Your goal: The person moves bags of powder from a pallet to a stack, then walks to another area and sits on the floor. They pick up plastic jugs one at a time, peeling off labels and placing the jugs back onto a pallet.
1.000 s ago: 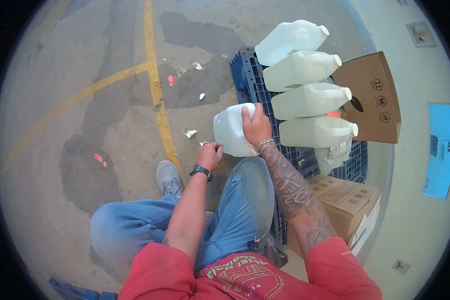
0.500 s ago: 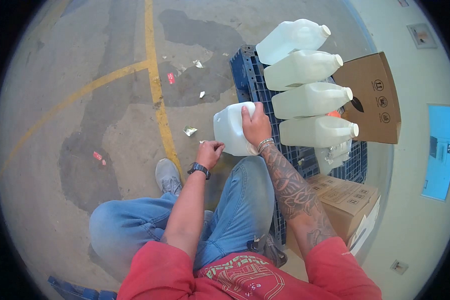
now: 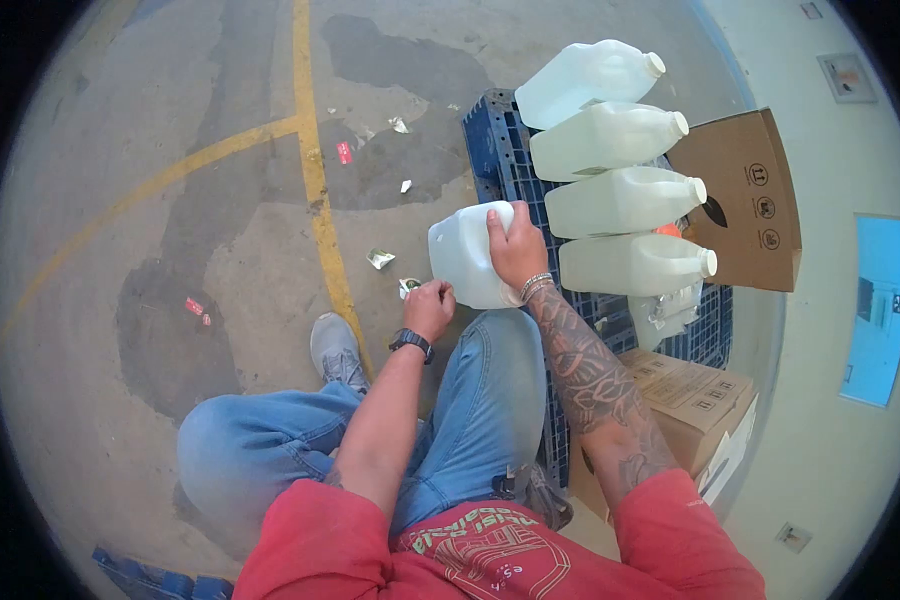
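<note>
A white translucent jug (image 3: 462, 258) rests near my right knee, its base end turned toward the floor side. My right hand (image 3: 516, 245) is wrapped round it, thumb on the near face. My left hand (image 3: 430, 308) is at the jug's lower left corner, its fingers pinched together. A small white and green scrap (image 3: 408, 287) shows at those fingertips; it looks like a piece of label. Four similar capped jugs lie in a row on the blue pallet, the nearest one (image 3: 625, 264) just right of my right hand.
The blue plastic pallet (image 3: 489, 150) stands at the right, with an open cardboard box (image 3: 740, 190) behind the jugs. A closed carton (image 3: 685, 395) is beside my right arm. Torn scraps (image 3: 380, 259) and red pieces (image 3: 344, 153) litter the floor near a yellow line (image 3: 320, 215).
My left hand has shifted slightly right, and more of the white and green scrap now shows at its fingertips. My right hand still holds the jug, which has barely moved.
</note>
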The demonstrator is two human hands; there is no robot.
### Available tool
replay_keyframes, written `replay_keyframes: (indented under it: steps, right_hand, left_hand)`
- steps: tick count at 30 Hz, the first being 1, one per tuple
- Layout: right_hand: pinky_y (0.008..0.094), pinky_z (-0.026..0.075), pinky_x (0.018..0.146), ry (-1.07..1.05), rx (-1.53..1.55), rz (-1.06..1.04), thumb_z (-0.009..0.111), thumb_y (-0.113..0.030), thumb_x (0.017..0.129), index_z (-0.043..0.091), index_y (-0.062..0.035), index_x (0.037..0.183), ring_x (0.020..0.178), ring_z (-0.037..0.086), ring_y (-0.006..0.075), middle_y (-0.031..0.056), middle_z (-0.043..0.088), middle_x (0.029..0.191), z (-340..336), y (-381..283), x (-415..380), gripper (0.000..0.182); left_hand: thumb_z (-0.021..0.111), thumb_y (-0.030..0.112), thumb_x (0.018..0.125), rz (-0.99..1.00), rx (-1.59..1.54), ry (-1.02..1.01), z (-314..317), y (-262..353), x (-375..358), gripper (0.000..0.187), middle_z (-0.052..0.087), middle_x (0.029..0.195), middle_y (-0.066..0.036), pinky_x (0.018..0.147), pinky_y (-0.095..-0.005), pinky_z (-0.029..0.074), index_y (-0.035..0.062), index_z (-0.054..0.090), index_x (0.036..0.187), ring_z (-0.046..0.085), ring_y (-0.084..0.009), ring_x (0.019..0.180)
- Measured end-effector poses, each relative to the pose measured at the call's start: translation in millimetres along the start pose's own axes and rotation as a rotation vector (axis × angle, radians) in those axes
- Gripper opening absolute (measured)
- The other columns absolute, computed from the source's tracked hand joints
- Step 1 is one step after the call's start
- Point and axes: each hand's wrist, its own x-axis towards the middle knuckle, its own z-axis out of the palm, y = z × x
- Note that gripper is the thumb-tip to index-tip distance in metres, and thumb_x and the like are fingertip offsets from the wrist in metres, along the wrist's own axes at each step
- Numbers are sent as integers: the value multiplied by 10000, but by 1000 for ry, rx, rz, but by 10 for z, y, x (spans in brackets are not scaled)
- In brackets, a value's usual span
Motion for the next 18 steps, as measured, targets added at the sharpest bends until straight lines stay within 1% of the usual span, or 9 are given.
replay_keyframes:
  steps: [3, 6, 9, 15, 18]
  right_hand:
    - [604, 518, 839, -6, -2, -11, 519, -438, 1021, 520, -48, 1232, 941, 677, 523, 315, 711, 994, -2, 23, 10, 444]
    - [601, 519, 842, -5, -8, -16, 517, -440, 1021, 523, -45, 1232, 944, 677, 522, 315, 711, 998, -4, 3, 24, 447]
    - [598, 521, 846, -8, -9, -8, 517, -441, 1021, 526, -43, 1233, 947, 677, 521, 313, 711, 999, -19, -11, 11, 451]
    - [599, 519, 851, -12, 0, -1, 518, -442, 1020, 524, -47, 1232, 952, 676, 520, 311, 711, 1006, -15, -20, 12, 448]
    - [603, 516, 853, -12, -1, -4, 518, -443, 1020, 522, -51, 1228, 955, 674, 523, 309, 711, 1011, -11, -11, 13, 444]
  left_hand:
    - [664, 204, 951, -76, -179, -39, -28, -87, -20, 239, 757, 924, -203, 788, -390, 577, -4, 752, 1029, 749, -303, 842]
    - [672, 223, 964, -82, -249, -95, -75, -116, -16, 276, 767, 952, -196, 799, -358, 576, -21, 747, 1070, 753, -259, 857]
    - [674, 225, 967, -97, -308, -124, -82, -167, -20, 284, 773, 981, -187, 805, -350, 577, -13, 750, 1102, 752, -244, 863]
    - [691, 222, 958, -87, -279, -114, -131, -102, 0, 275, 776, 984, -181, 803, -349, 579, -7, 761, 1091, 754, -233, 870]
    - [701, 229, 946, -104, -249, -106, -56, -141, 18, 264, 774, 958, -175, 790, -355, 579, -1, 763, 1057, 752, -244, 845]
